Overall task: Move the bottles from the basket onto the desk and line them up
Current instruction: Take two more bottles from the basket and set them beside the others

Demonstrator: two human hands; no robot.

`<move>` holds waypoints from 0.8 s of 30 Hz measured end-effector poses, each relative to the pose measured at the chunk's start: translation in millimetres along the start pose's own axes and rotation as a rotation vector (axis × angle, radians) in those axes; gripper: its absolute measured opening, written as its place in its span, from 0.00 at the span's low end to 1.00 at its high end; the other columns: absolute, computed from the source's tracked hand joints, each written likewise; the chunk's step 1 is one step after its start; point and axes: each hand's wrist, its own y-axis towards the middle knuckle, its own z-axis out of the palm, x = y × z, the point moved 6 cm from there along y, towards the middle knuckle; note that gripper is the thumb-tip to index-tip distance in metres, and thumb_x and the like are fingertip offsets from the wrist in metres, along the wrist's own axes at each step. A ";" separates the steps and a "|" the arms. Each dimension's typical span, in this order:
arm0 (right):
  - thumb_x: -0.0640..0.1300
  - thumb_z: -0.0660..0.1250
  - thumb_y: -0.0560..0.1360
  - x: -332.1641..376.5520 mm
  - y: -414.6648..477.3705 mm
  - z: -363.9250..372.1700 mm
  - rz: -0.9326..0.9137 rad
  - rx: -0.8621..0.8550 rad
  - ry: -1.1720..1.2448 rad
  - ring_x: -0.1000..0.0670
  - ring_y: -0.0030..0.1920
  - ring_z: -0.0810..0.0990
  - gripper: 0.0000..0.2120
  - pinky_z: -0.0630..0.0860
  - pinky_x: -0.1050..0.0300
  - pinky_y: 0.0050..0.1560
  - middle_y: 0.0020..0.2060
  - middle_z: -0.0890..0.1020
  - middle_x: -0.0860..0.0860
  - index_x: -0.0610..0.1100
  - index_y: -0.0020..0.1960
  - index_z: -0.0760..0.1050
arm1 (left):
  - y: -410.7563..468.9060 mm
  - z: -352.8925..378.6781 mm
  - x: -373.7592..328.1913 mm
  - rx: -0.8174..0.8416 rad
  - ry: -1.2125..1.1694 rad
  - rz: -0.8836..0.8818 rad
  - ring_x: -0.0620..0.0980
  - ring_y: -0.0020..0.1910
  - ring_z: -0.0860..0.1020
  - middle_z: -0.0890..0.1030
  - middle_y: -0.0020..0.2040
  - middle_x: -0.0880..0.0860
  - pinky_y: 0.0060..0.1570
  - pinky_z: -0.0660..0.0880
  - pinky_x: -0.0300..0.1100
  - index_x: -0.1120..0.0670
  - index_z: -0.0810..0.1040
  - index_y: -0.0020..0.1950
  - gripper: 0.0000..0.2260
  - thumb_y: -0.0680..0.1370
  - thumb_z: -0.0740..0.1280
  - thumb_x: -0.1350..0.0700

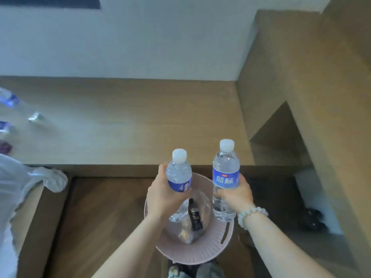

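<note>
The left hand (162,195) grips the left bottle (178,173) and the right hand (237,195) the right bottle (225,169), both upright above the basket (192,255), the table (130,121) lying just ahead, equally near each.

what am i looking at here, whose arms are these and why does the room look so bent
There is no machine here. This is one picture from a wide-angle camera worn on a person's head, looking down at their own bare arms, which is why the edges bend. The left hand grips a water bottle. The right hand, with a bead bracelet on its wrist, grips a second water bottle. Both bottles are upright over a pink basket. In the basket lie a small dark bottle and some clear plastic. Ahead is the wooden desk, with a few blurred bottles at its far left.
</note>
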 end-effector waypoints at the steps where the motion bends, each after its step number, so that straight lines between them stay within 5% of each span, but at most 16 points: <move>1: 0.39 0.78 0.64 10.1 -12.4 -5.8 -0.013 0.000 0.026 0.52 0.48 0.79 0.22 0.75 0.55 0.48 0.46 0.81 0.52 0.47 0.54 0.73 | -7.2 -9.9 -15.1 0.003 0.011 0.023 0.48 0.46 0.79 0.79 0.44 0.39 0.46 0.76 0.45 0.40 0.64 0.54 0.29 0.61 0.77 0.48; 14: 0.36 0.75 0.66 124.0 -106.3 -104.2 -0.333 -0.174 0.311 0.53 0.44 0.80 0.15 0.75 0.61 0.43 0.41 0.81 0.51 0.49 0.45 0.73 | -44.6 -69.7 -182.0 0.031 -0.042 0.350 0.47 0.46 0.77 0.78 0.47 0.44 0.39 0.71 0.38 0.46 0.67 0.59 0.31 0.62 0.78 0.52; 19: 0.44 0.80 0.63 124.2 -127.3 -135.7 -0.357 -0.195 0.416 0.55 0.50 0.79 0.26 0.75 0.57 0.52 0.49 0.81 0.53 0.49 0.57 0.73 | -70.2 -63.8 -227.3 0.074 -0.023 0.456 0.46 0.44 0.77 0.78 0.44 0.42 0.36 0.69 0.36 0.47 0.68 0.56 0.28 0.62 0.79 0.50; 24: 0.42 0.78 0.64 108.2 -157.9 -167.9 -0.391 -0.210 0.446 0.55 0.48 0.79 0.19 0.73 0.63 0.44 0.45 0.80 0.56 0.54 0.48 0.72 | -113.5 -44.9 -262.5 0.097 -0.036 0.553 0.47 0.45 0.77 0.78 0.46 0.44 0.43 0.71 0.40 0.48 0.68 0.56 0.28 0.62 0.79 0.49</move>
